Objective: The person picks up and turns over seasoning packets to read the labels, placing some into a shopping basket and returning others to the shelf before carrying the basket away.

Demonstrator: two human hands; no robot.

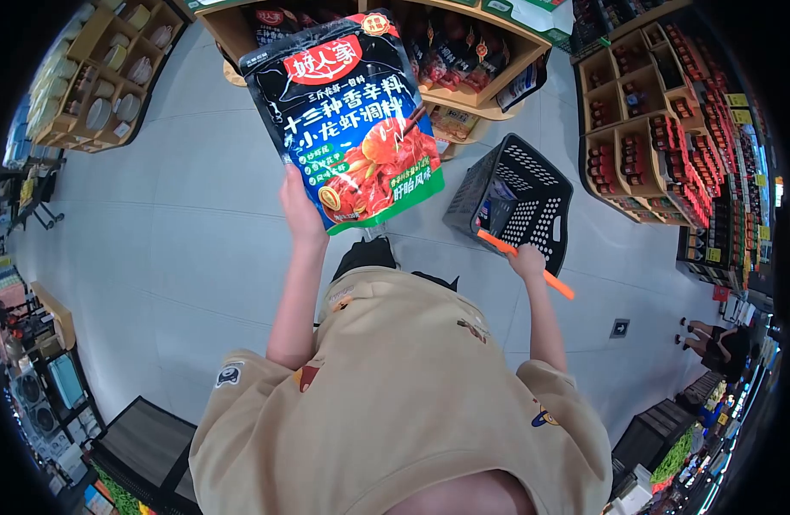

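My left hand point(302, 206) grips the lower left edge of a seasoning pouch point(348, 120). The pouch is blue, black and green, with Chinese lettering and a picture of red crayfish, and its printed front faces me. It is held up, tilted a little, in front of a wooden display shelf. My right hand point(527, 261) is wrapped round the orange handle point(560, 285) of a dark grey shopping basket point(552, 163). The basket hangs tipped, showing its perforated inside, where a small dark package point(500, 190) lies.
Ahead stands the wooden display shelf point(489, 99) with more pouches point(459, 51). Bottle shelves point(622, 163) line the right, and a rack of bowls point(112, 77) stands far left. Black crates point(146, 446) are behind me. Another person point(720, 348) is far right on the grey tiled floor point(197, 249).
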